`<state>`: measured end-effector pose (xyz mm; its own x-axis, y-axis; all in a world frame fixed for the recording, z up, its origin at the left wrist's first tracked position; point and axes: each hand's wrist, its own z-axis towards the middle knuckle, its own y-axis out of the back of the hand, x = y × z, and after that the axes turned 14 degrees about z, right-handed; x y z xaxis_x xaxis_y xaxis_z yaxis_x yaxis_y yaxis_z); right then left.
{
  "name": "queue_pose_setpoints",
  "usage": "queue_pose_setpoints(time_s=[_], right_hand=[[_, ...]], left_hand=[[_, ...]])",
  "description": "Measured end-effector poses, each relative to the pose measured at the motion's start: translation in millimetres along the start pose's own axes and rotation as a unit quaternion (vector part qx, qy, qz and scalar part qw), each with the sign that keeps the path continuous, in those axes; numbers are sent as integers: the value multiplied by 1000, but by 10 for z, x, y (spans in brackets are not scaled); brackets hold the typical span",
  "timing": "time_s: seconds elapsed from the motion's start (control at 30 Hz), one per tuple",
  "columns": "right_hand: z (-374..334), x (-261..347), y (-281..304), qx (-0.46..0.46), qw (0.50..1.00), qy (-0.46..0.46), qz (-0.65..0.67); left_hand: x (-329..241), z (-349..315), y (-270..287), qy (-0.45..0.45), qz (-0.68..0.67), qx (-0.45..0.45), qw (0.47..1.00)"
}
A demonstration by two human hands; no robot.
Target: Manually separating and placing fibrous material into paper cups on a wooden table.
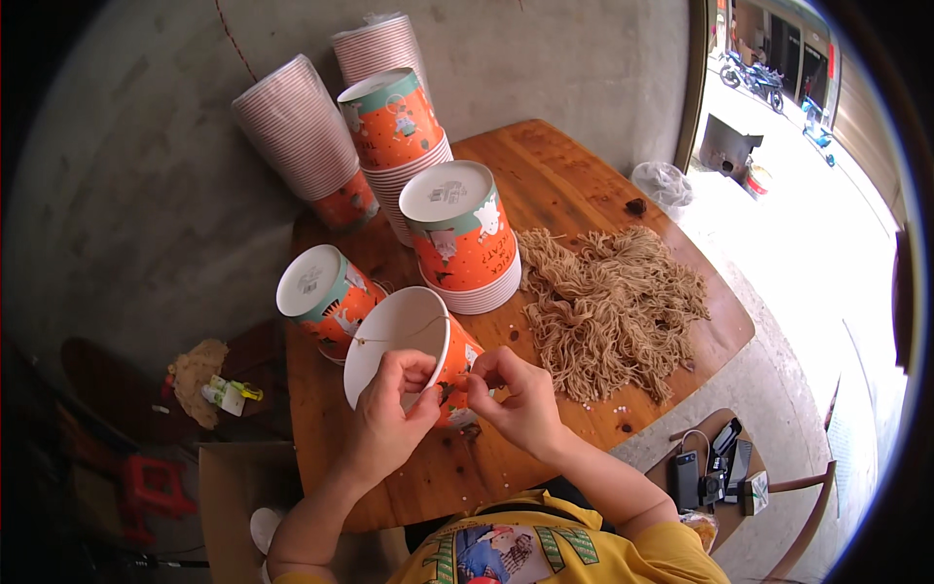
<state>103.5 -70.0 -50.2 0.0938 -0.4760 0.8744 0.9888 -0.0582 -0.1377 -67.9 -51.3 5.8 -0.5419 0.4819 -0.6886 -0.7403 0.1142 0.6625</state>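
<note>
An orange paper bucket with a white inside lies tilted at the front of the wooden table, its mouth toward the left. A thin tan string crosses the mouth near the rim. My left hand is closed at the lower rim, fingers curled in front of the mouth; what they pinch is hidden. On the bucket's printed outer side, my right hand pinches thumb against forefinger, and anything between them is too small to make out. A spread heap of tan strings lies to the right.
Upside-down bucket stacks stand behind: a near one, a small one at left, a taller one. Wrapped stacks lean by the wall. A cardboard box sits lower left; a chair holding a phone and small items is lower right.
</note>
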Motion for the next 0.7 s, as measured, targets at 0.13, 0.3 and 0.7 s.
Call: queue_pose_setpoints(time_s=[0.13,0.3,0.7], right_hand=[[25,15,-39,13,998,26,-54],[24,-32,-42,12,991,64,-117],[34,-63,-39,24,984,100,-149]], left_hand=[[22,7,25,13,-26,16,999],[45,9,15,20,-38,37,998],[15,20,15,7,-41,72,997]])
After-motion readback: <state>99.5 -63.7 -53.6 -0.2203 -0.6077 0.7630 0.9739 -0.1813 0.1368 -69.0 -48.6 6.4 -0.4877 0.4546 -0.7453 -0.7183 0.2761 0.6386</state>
